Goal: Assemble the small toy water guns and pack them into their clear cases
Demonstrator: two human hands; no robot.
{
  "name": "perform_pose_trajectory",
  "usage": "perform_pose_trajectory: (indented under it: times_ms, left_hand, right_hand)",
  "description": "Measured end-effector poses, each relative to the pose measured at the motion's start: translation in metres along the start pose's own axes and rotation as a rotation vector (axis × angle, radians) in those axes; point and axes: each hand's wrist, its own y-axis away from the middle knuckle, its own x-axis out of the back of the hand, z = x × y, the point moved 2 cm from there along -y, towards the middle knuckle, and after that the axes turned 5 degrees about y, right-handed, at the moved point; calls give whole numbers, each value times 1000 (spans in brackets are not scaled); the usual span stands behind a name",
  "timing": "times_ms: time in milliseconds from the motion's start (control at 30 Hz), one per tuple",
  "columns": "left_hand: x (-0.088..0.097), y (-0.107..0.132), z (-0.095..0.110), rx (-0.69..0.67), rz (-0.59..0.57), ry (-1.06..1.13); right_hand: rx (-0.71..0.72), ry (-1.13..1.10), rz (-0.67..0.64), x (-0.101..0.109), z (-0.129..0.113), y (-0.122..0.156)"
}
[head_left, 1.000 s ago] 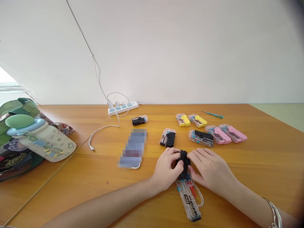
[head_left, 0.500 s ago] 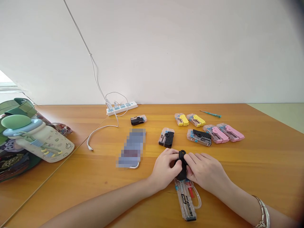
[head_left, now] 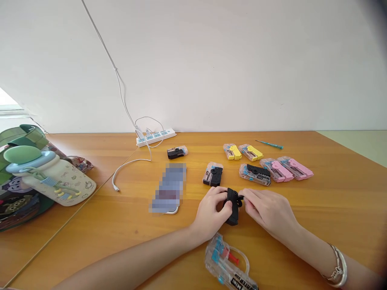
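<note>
My left hand (head_left: 211, 211) grips a small black plastic piece (head_left: 233, 206) upright on the wooden table (head_left: 121, 225). My right hand (head_left: 267, 209) pinches the same piece from its right side near the top. A clear toy water gun body (head_left: 228, 264) with blue and red parts lies flat near the front edge, apart from both hands.
Behind the hands lie several small toy guns: black (head_left: 214, 174), black and clear (head_left: 255, 174), yellow (head_left: 232, 151), pink (head_left: 286, 168). A blurred phone (head_left: 168, 187), a power strip (head_left: 155, 137) with cable, a teal screwdriver (head_left: 269, 144) and a bottle (head_left: 48, 177) at the left.
The black piece has come off the clear water gun body, which now lies separately, lower and turned. Both hands have stayed on the black piece.
</note>
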Motion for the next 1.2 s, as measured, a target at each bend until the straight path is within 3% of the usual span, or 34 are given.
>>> perform_pose_trajectory:
  times_ms: [167, 333, 567, 700, 1000, 1200]
  left_hand:
    - [1, 0, -1, -6, 13, 37]
    - [2, 0, -3, -27, 30, 68]
    - [2, 0, -6, -38, 62, 112]
    - [3, 0, -4, -48, 64, 90]
    - [3, 1, 1, -64, 40, 33]
    - [2, 1, 0, -92, 33, 13]
  right_hand:
    - [-57, -70, 54, 0, 8, 2]
    - [20, -76, 129, 2, 7, 3]
    - [102, -123, 114, 3, 5, 2]
    - [64, -218, 99, 1, 6, 3]
    - [-384, -790, -181, -4, 4, -2]
    - [-502, -1136, -490, -11, 0, 0]
